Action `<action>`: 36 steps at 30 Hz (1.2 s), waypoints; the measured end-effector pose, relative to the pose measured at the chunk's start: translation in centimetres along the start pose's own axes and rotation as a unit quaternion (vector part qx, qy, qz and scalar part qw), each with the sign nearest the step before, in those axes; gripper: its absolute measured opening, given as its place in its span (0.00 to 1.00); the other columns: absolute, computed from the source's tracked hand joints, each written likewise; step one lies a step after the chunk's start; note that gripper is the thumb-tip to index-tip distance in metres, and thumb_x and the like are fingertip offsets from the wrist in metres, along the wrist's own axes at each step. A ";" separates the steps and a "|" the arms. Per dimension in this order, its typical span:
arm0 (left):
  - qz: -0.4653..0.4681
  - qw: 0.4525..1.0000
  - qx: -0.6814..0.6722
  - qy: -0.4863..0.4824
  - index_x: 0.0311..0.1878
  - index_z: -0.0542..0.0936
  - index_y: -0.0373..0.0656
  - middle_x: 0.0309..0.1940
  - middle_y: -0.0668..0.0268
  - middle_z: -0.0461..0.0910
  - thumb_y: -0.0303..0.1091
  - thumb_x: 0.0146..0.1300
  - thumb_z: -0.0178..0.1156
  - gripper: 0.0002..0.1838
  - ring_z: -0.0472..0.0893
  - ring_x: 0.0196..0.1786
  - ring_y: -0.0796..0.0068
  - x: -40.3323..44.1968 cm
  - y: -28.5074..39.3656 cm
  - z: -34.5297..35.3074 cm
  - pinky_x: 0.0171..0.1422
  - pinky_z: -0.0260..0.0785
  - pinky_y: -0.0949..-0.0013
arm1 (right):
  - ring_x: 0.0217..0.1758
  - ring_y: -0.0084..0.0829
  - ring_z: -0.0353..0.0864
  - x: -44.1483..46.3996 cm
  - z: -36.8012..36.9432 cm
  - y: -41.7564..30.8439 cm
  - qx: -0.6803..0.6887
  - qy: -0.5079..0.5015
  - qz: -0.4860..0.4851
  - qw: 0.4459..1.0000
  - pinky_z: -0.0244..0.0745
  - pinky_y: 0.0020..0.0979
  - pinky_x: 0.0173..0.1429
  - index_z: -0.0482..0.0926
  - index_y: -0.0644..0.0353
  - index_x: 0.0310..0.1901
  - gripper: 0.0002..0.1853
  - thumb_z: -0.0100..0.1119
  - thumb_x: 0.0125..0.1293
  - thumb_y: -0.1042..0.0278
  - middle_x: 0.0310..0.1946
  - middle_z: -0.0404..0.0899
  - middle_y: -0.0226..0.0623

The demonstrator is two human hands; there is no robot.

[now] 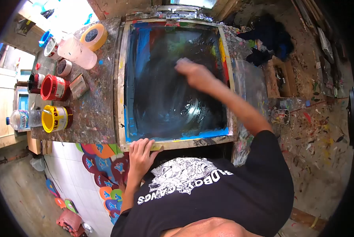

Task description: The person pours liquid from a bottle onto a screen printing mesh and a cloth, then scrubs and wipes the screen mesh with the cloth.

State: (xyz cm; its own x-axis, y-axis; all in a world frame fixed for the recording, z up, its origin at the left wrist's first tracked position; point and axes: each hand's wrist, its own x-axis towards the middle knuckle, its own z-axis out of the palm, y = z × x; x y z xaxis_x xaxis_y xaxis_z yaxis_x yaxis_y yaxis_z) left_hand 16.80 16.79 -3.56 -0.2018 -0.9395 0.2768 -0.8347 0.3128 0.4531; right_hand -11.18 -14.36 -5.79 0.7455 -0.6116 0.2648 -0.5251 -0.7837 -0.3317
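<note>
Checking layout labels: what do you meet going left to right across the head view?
Water bottle, yellow paint can, tape roll, left hand, right hand, open box.

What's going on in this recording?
A person's left hand rests on the near edge of a paint-stained screen-printing frame, while their right hand is over its dark, wet-looking mesh. The right hand is blurred, so whether it holds anything is unclear. Open red and yellow paint cans stand to the left.
</note>
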 end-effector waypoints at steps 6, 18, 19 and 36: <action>-0.007 1.000 -0.007 -0.003 0.52 0.83 0.41 0.51 0.61 0.80 0.37 0.48 0.80 0.27 0.78 0.56 0.57 -0.2 0.0 0.5 0.67 0.63 0.51 | 0.74 0.48 0.74 -3.8 -0.7 -1.3 -0.173 -0.119 0.048 0.977 0.67 0.42 0.80 0.78 0.73 0.61 0.24 0.56 0.63 0.76 0.69 0.75 0.57; -0.004 1.000 -0.007 -0.011 0.52 0.84 0.41 0.49 0.63 0.80 0.39 0.50 0.80 0.26 0.78 0.55 0.59 -0.1 -0.2 0.3 0.65 0.62 0.53 | 0.72 0.58 0.73 6.6 7.5 -2.4 -0.139 0.060 -0.057 0.987 0.63 0.47 0.81 0.77 0.79 0.56 0.21 0.49 0.68 0.71 0.64 0.74 0.70; -0.008 1.000 -0.004 -0.009 0.52 0.84 0.41 0.49 0.63 0.80 0.39 0.50 0.80 0.26 0.78 0.55 0.59 -0.1 -0.2 0.3 0.65 0.62 0.53 | 0.72 0.58 0.73 4.8 5.5 -5.1 -0.155 0.007 -0.101 0.983 0.62 0.48 0.82 0.77 0.80 0.57 0.22 0.49 0.69 0.70 0.66 0.73 0.68; -0.015 1.000 -0.006 0.005 0.53 0.84 0.42 0.51 0.64 0.80 0.39 0.49 0.80 0.27 0.79 0.56 0.62 0.1 0.2 0.0 0.65 0.64 0.55 | 0.54 0.51 0.86 20.8 7.3 1.6 0.014 0.007 0.038 0.999 0.82 0.50 0.57 0.79 0.56 0.60 0.24 0.58 0.60 0.79 0.55 0.86 0.46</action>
State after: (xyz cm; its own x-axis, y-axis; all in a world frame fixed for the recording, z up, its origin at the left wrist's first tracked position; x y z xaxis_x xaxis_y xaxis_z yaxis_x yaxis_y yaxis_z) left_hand 16.61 16.74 -3.49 -0.1720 -0.9470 0.2713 -0.8340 0.2866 0.4715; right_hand 6.43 -27.56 -7.40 0.6978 -0.6709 0.2510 -0.5680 -0.7318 -0.3766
